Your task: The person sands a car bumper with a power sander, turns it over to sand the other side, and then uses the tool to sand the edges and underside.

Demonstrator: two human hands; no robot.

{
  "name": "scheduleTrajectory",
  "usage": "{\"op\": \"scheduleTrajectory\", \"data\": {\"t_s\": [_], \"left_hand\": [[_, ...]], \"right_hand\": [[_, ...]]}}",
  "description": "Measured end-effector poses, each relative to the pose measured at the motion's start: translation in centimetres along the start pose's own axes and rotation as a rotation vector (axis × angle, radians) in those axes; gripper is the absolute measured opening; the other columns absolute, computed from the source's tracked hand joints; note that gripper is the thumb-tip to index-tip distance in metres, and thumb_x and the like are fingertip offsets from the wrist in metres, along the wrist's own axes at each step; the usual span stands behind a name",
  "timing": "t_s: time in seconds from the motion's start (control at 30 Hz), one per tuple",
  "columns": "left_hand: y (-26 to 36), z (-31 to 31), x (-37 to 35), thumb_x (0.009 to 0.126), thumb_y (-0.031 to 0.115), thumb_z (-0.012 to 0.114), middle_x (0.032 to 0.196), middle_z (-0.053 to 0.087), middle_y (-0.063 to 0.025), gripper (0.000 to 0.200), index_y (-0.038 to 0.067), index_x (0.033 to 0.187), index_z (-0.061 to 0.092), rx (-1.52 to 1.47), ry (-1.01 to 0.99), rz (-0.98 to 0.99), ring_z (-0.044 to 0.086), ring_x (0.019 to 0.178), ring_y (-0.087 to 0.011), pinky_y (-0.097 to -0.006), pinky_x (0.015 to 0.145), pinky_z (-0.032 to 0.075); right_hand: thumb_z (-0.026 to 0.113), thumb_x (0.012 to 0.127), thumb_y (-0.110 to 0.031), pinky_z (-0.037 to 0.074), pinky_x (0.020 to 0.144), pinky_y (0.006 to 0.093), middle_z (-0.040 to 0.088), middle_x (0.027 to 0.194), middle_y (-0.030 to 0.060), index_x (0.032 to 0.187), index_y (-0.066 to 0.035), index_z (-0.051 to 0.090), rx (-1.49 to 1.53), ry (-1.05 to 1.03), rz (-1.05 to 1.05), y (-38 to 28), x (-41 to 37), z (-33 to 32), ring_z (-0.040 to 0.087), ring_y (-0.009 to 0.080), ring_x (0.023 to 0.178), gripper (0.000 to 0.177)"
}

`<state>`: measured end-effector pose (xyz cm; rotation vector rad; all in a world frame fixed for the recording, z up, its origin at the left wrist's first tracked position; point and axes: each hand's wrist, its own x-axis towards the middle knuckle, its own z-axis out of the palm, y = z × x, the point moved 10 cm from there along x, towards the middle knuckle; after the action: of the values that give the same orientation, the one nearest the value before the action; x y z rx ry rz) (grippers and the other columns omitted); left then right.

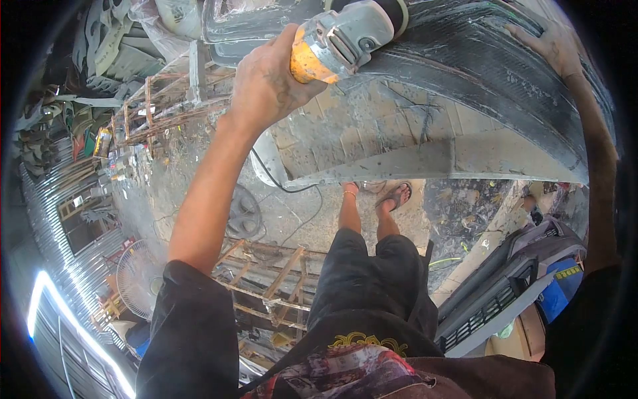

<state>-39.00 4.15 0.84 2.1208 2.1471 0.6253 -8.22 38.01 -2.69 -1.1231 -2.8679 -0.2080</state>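
Grey metal with a yellow grip: the grinder (342,36) sits at the bumper's (465,80) top edge, and your left hand (269,83) has its fingers closed tight round it. Your right hand (555,43) lies flat on the curved, dusty, scratched dark bumper, fingers open. The disc is cut off by the frame.

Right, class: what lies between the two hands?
In the head view: the grinder in the left hand, then dark curved panel up to the right hand resting on it.
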Motion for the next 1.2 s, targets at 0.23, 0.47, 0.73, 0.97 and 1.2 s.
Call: {"op": "scheduleTrajectory", "data": {"t_s": [0.23,0.47,0.73,0.97,1.2], "left_hand": [[-1.1,-1.4,0.2,0.07,0.021,0.093,0.092,0.076,-0.0176,0.062,0.007,0.121,0.061,-0.137,0.087,-0.027,0.073,0.085,-0.0436,-0.0479,0.075,0.058],[-1.7,-0.8,-0.9,0.069,0.02,0.092,0.094,0.077,-0.0176,0.061,0.006,0.12,0.062,-0.179,0.12,-0.063,0.073,0.086,-0.0436,-0.0474,0.076,0.058],[-1.4,-0.2,-1.7,0.071,0.023,0.096,0.095,0.077,-0.0189,0.059,0.005,0.117,0.064,-0.143,0.122,-0.043,0.073,0.087,-0.0439,-0.0471,0.075,0.059],[-1.3,0.4,-1.6,0.071,0.024,0.095,0.092,0.076,-0.0199,0.061,0.001,0.118,0.064,-0.126,0.129,-0.035,0.074,0.085,-0.0429,-0.046,0.074,0.059],[-1.4,0.0,-2.1,0.071,0.024,0.095,0.092,0.076,-0.0202,0.064,-0.001,0.12,0.063,-0.182,0.15,-0.032,0.074,0.085,-0.0424,-0.0454,0.076,0.059]], "right_hand": [[0.07,0.092,-0.067,0.055,0.097,0.047,0.079,0.114,0.0206,0.137,-0.01,0.073,-0.014,-0.047,-0.02,0.4,0.3,0.8,0.075,0.0351,0.101,0.073],[0.07,0.094,-0.065,0.058,0.089,0.0453,0.08,0.104,0.0196,0.132,-0.007,0.075,0.109,0.026,-0.035,-1.1,-0.3,-0.9,0.077,0.0333,0.089,0.07],[0.069,0.093,-0.068,0.06,0.083,0.0433,0.08,0.093,0.018,0.12,0.0,0.079,0.128,-0.079,0.019,0.6,0.0,1.3,0.077,0.028,0.08,0.074],[0.069,0.091,-0.07,0.059,0.085,0.0442,0.081,0.099,0.0193,0.124,-0.001,0.077,0.093,-0.176,0.072,-0.4,-0.2,0.5,0.078,0.029,0.086,0.077],[0.07,0.091,-0.067,0.057,0.093,0.0445,0.08,0.109,0.0217,0.13,-0.004,0.076,0.106,-0.043,0.047,-0.7,-0.3,-0.6,0.077,0.0312,0.098,0.075]]}}
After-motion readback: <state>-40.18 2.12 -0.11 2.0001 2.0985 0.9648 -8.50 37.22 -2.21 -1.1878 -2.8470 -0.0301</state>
